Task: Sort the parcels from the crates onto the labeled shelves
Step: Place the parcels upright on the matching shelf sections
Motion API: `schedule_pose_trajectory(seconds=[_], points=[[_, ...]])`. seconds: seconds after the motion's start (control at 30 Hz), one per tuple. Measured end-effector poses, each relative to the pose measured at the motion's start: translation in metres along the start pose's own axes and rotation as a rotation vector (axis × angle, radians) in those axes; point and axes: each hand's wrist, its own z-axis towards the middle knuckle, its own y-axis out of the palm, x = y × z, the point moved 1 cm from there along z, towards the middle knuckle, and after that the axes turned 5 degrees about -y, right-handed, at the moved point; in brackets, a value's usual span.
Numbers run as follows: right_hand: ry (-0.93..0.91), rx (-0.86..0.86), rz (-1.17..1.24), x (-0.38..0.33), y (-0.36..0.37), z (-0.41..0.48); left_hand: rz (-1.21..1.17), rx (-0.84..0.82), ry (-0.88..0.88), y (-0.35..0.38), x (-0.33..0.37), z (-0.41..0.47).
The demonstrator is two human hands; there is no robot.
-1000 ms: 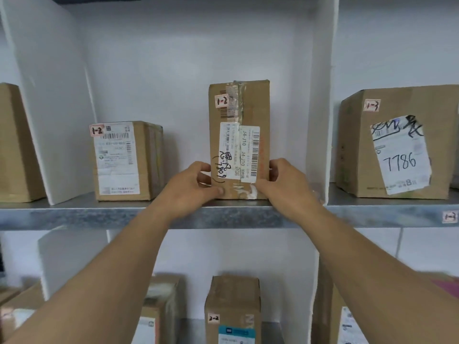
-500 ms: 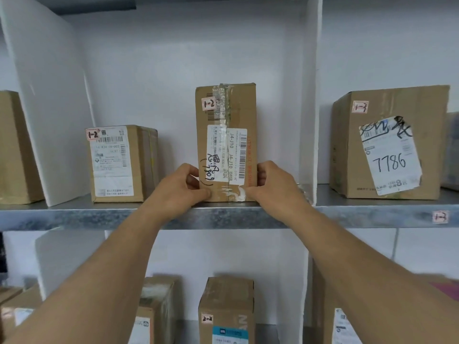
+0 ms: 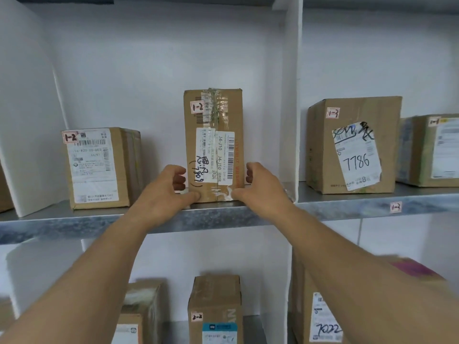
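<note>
Galvanised shelf (image 3: 74,227) carries the 1-2 parcel (image 3: 213,112). Left hand (image 3: 161,194) at nine o'clock, right hand (image 3: 260,187) at three, apparently grip its base to steady it.

Single wide-angle head cam, facing fwd & near-level, close to metal shelf (image 3: 74,223), sited slightly above its front edge.
</note>
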Motion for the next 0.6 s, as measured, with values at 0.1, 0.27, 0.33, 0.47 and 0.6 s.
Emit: schedule_pose_trajectory(seconds=[0.1,0.27,0.33,0.47,0.6], points=[[-0.041,0.043,-0.027,-0.001,-0.005,-0.014,-0.112,0.177,0.033,0.000,0.004,-0.015],[-0.199,0.098,0.016,0.001,-0.032,-0.037,-0.214,0.382,0.217,0.019,0.042,-0.038],[-0.247,0.139,0.056,0.004,-0.053,-0.043,-0.240,0.391,0.302,0.036,0.069,-0.045],[-0.310,0.224,0.106,0.027,-0.107,-0.052,-0.259,0.344,0.480,0.091,0.133,-0.052],[-0.280,0.325,0.052,0.071,-0.169,-0.054,-0.275,0.279,0.509,0.154,0.188,-0.049]])
